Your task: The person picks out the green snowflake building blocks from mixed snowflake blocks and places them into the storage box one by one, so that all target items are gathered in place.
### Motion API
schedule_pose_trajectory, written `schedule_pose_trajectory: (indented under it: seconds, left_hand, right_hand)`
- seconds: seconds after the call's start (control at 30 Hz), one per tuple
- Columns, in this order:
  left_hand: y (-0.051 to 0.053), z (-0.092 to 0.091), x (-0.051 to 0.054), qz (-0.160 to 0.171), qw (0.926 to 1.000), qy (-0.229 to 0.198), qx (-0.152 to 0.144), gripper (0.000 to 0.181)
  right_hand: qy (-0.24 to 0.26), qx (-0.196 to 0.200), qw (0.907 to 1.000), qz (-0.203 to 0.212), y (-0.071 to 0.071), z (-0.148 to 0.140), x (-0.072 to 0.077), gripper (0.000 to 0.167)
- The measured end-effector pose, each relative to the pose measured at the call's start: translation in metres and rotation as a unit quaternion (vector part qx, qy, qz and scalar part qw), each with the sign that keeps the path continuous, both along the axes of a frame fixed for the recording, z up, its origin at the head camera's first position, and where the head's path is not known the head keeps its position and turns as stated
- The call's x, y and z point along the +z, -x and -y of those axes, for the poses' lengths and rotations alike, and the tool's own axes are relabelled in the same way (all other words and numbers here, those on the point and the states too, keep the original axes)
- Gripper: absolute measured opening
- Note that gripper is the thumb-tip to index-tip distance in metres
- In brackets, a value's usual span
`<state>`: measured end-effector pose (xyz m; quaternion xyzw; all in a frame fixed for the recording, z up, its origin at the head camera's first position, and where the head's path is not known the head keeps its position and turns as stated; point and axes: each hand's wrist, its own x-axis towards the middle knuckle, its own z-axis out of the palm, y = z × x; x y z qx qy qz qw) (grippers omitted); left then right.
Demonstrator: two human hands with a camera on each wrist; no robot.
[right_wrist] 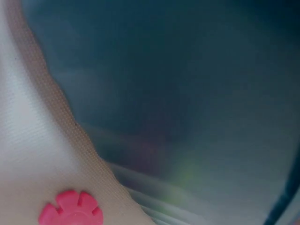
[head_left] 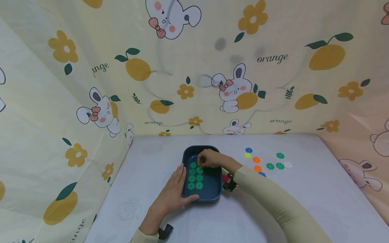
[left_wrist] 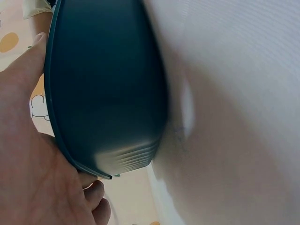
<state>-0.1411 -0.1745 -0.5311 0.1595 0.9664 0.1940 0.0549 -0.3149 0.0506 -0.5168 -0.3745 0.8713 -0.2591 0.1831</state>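
A dark blue tray stands on the table with green flower-shaped discs laid flat inside, in two columns along its left part. Against the tray's left side and front corner rests my left hand, its fingers straight and the thumb spread along the front rim. My right hand reaches in over the right rim. Its bent fingers pinch at the top edge of the uppermost green disc of the right column; the fingertips partly hide the contact. In the left wrist view the tray's outer wall fills the middle.
Right of the tray lie loose flower discs: green, orange, blue, yellow and white. A red disc sits close to the tray, beside the right wrist. A patterned curtain hangs behind the table.
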Motion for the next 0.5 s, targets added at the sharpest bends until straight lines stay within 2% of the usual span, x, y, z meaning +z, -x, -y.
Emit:
schedule_pose_trajectory:
  seconds: [0.23,0.5]
  left_hand:
    - [0.0004,-0.0004,-0.0007,0.002,1.0000,0.002,0.003,0.122]
    - [-0.0006,-0.0008,0.0001,0.004,1.0000,0.005,0.006,0.123]
  right_hand:
    - [-0.005,-0.001,1.0000,-0.004,-0.0013,-0.0002,-0.0008,0.005]
    - [0.020,0.004,0.9998,-0.003,-0.0034,-0.0023,0.0008,0.005]
